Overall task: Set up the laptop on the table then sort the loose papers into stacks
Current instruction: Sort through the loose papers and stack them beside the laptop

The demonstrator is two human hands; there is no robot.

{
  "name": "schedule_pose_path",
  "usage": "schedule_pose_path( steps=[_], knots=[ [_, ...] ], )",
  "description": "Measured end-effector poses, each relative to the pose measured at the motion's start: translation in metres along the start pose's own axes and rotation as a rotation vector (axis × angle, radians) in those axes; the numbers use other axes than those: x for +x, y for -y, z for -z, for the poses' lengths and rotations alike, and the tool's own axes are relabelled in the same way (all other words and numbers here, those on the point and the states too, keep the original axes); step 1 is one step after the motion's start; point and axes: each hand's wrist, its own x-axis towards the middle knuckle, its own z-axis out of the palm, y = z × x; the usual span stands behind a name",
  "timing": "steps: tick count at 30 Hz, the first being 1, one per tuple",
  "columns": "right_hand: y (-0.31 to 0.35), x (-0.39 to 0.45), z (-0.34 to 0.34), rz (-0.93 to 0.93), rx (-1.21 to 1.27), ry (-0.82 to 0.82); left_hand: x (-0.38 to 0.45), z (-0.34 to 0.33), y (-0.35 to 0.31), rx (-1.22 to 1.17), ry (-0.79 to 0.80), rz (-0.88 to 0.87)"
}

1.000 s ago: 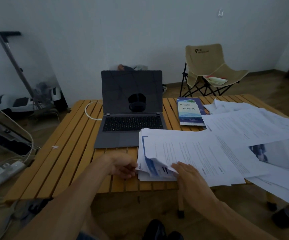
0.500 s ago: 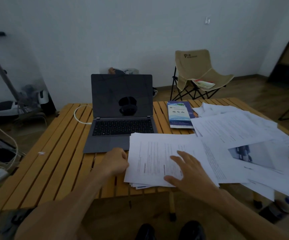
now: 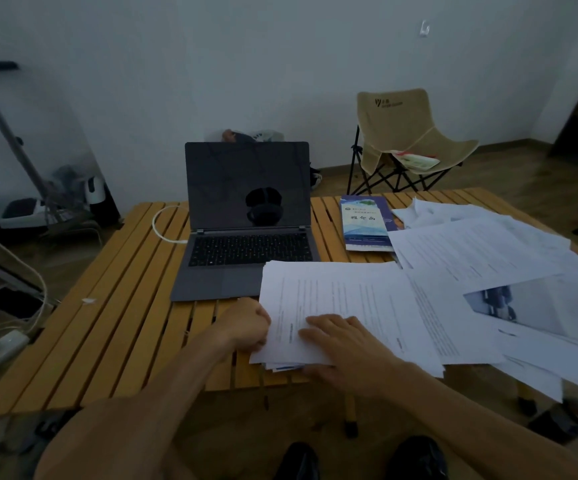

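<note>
1. We have the paper stack (image 3: 343,317) at the near edge of the bench (image 3: 114,323), just right of the open laptop (image 3: 247,223), its far left corner overlapping the laptop's palm rest

2. Our right hand (image 3: 343,344) lies flat on the stack's near left part, fingers (image 3: 329,322) straight and pressing down, pointing away and to the left

3. Our left hand (image 3: 246,323) sits at the stack's left edge with its fingers curled; we cannot tell whether they pinch the sheets or only butt against them

4. The stack's long axis runs left to right, its text lines running with it; the loose papers (image 3: 509,271) fan out to the right, so the right hand is nearer them
</note>
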Motion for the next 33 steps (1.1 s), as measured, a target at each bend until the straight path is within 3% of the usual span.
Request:
schedule_pose_path(
  steps=[5,7,10,12,14,18,20,23,26,29,33],
  knots=[
    [0.002,0.001,0.002,0.083,-0.025,-0.053,0.010,0.007,0.007,-0.083,-0.151,0.037],
    [-0.004,-0.005,0.005,-0.023,0.035,-0.074,0.014,0.015,0.009,-0.109,-0.234,0.023],
    [-0.012,-0.011,0.016,-0.292,0.133,-0.208,0.017,0.019,0.011,-0.153,-0.213,0.040],
    [-0.009,-0.009,0.022,-0.341,0.156,-0.321,0.019,0.017,0.012,-0.211,-0.197,0.067],
    [0.002,-0.004,0.021,-0.261,0.169,-0.256,0.022,0.016,0.013,-0.274,-0.188,0.056],
    [0.017,-0.008,0.005,-0.123,0.493,-0.126,0.022,0.015,0.012,-0.331,-0.205,0.051],
    [-0.003,-0.011,0.010,-0.234,0.503,-0.264,0.023,0.012,0.013,-0.310,-0.210,0.041],
    [-0.069,-0.025,0.028,-0.723,0.506,-0.522,0.023,0.006,0.007,-0.270,-0.218,0.066],
    [-0.116,-0.036,0.039,-1.024,0.602,-0.400,0.024,-0.005,-0.004,-0.265,-0.159,0.076],
    [-0.132,-0.029,0.037,-1.087,0.659,-0.314,0.030,-0.013,-0.015,-0.288,-0.098,0.094],
    [-0.152,-0.022,0.039,-1.165,0.577,-0.308,0.041,-0.012,-0.017,-0.373,-0.148,0.127]
  ],
)
